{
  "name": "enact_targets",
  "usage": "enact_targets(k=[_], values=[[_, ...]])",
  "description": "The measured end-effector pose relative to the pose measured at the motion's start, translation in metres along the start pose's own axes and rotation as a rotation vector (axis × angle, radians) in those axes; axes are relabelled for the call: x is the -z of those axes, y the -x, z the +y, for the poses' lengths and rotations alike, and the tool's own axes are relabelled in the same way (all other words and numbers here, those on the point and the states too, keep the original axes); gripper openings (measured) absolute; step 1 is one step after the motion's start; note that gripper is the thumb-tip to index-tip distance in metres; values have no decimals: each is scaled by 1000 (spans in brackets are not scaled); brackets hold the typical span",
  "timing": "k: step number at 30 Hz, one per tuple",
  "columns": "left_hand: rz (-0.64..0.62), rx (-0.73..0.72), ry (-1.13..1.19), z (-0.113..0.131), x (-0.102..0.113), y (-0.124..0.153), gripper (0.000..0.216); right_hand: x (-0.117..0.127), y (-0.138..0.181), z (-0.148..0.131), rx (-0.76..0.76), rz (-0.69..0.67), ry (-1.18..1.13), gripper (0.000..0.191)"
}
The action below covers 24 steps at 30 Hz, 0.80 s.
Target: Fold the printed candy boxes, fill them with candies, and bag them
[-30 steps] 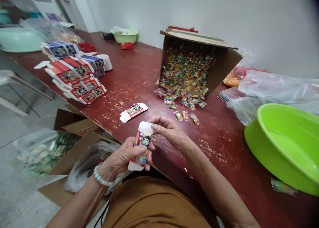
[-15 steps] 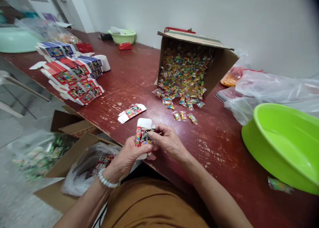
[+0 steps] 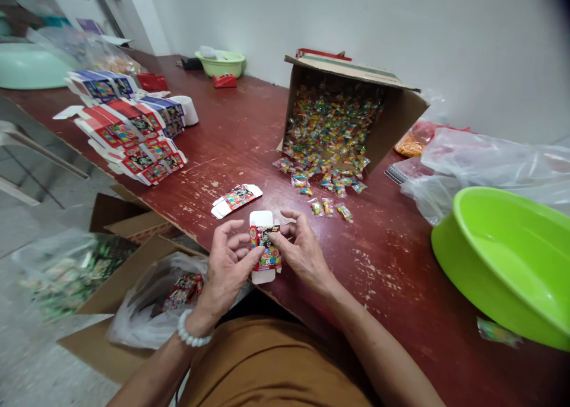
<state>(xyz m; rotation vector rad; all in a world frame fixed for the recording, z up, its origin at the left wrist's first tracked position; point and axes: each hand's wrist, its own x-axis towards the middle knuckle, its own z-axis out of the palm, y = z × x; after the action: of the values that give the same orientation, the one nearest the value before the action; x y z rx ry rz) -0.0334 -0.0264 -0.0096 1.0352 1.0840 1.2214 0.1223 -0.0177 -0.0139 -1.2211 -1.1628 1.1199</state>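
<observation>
A small red candy carton (image 3: 266, 250) with a colourful print is held just over the table's near edge, its white flaps sticking out at top and bottom. My right hand (image 3: 299, 250) grips it from the right, thumb on the printed face and fingers partly hidden behind. On the other side, my left hand (image 3: 229, 256) has its fingers spread and curved, with only the thumb tip at the carton's left side. Another flattened carton (image 3: 238, 199) lies on the table just beyond. Three small candy packets (image 3: 328, 207) lie farther to the right.
A cardboard box (image 3: 398, 122) on its side spills candy packets onto the red table (image 3: 249, 134). Stacked cartons (image 3: 129, 125) stand at left, and a green basin (image 3: 499, 258) at right. Below the table edge, an open box holds a plastic bag (image 3: 133, 318) of cartons.
My left fingers have come off the carton and spread apart, with the thumb staying near it. The carton has shifted slightly right and turned more upright in my right hand.
</observation>
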Motion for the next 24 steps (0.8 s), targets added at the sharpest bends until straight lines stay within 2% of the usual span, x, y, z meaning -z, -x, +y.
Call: enact_targets(k=[4,7,12,15,17,20,22,24], values=[[-37,-8,-1,-1,0,3,59,-4,5,1,33,-31,-130,27],[-85,43,11,-1,4,0,47,-2,5,6,20,-64,-176,20],[-200,173,70,1,7,-4,31,9,-3,8,-173,-158,-262,29],[-204,155,12,0,5,-5,26,15,-8,2,-214,-166,-326,36],[-202,111,4,-1,4,-5,27,17,-10,-1,-203,-198,-319,41],[-176,101,91,-2,4,-5,39,17,-10,-1,-164,-234,-272,27],[-191,173,164,-1,4,-4,48,14,-7,1,-125,-199,-279,26],[-276,283,210,-1,3,-2,49,11,-4,3,-114,-172,-297,29]])
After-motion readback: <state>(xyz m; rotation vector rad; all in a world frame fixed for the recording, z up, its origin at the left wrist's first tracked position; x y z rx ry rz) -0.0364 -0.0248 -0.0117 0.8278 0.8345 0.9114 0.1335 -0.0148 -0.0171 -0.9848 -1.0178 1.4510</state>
